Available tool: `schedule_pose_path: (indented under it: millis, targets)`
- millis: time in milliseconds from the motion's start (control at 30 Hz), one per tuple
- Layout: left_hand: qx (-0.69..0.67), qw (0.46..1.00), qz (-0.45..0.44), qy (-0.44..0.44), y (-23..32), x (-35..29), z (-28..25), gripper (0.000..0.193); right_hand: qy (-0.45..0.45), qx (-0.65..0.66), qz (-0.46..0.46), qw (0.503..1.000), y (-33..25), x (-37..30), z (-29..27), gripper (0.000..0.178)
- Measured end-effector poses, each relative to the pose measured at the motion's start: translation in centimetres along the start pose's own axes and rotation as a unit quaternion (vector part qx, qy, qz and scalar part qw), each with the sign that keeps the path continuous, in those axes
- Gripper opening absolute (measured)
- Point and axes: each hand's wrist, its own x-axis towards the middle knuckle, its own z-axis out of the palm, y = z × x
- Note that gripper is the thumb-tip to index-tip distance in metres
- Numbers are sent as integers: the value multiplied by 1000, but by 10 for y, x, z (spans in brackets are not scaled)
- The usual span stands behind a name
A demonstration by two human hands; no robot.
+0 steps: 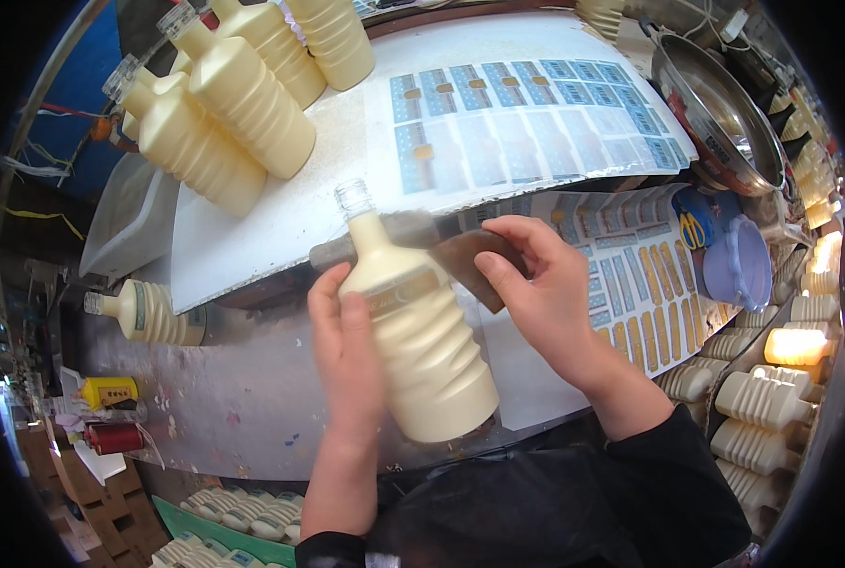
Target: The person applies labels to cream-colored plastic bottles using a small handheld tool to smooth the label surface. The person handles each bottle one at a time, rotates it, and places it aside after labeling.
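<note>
A cream ribbed bottle with a clear threaded neck leans in front of me, its neck pointing up and away. My left hand is closed around its left side near the shoulder. A greyish label strip lies across the bottle's upper body. My right hand pinches a flat brown scraper between thumb and fingers. The scraper's left edge is close to the bottle's right shoulder; I cannot tell whether they touch. Behind the bottle's neck is a grey padded roll, partly hidden.
Several cream bottles stand on the white board at far left. Sheets of blue labels lie on it. Another sheet with gold strips is lower right, near a purple basin, yellow-handled scissors and a metal pan.
</note>
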Motion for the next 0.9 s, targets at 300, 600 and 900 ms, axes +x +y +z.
schedule_pose_path:
  millis: [300, 600, 900]
  targets:
    - [-126, 990, -28, -47, -13, -10, -9, 49, -177, 72, 161, 968, -8, 18, -4, 29]
    - [-65, 998, -2, -1, -13, 0, -26, 44, -204, -4, 124, 971, -8, 20, 20, 50]
    - [-63, 998, 7, -22, -17, 11, -20, 32, -198, -89, 146, 965, -23, 20, 29, 50]
